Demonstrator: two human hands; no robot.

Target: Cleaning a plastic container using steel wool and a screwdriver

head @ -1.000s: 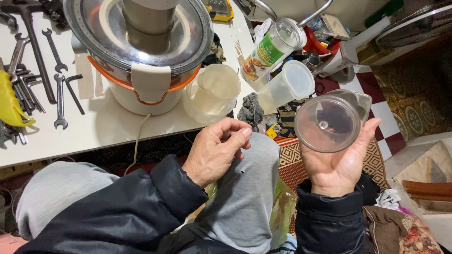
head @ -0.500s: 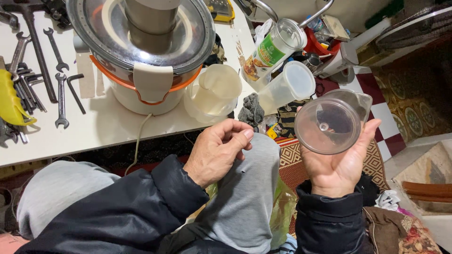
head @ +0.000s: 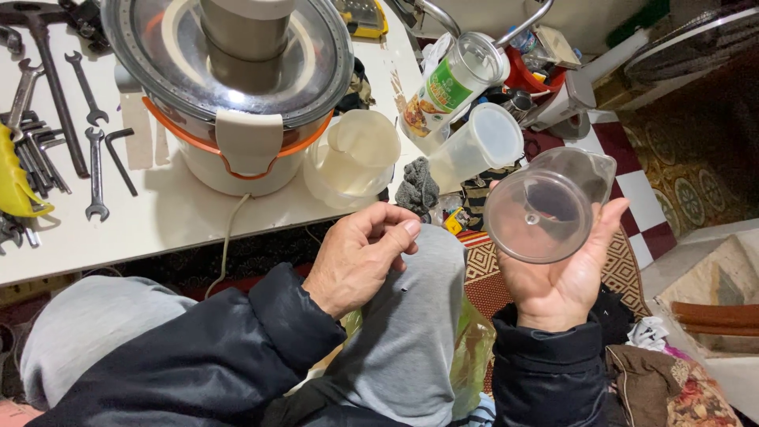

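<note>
My right hand (head: 563, 289) is raised, palm up, and grips a clear plastic jug (head: 544, 207) tipped on its side, its round base facing me. My left hand (head: 360, 257) rests on my grey-trousered knee (head: 419, 332), fingers curled in and thumb pressed to the forefinger; I cannot tell whether anything is pinched there. A tiny dark speck lies on the knee just below that hand. A juicer (head: 237, 87) with a clear lid and orange band stands on the white table (head: 158, 225) in front of me.
A cream plastic container (head: 353, 162) sits against the juicer at the table edge. Wrenches (head: 95, 158) and a yellow tool (head: 16, 186) lie at the left. A green-labelled bottle (head: 447, 87), a translucent jug (head: 478, 146) and a grey rag (head: 417, 190) crowd the right.
</note>
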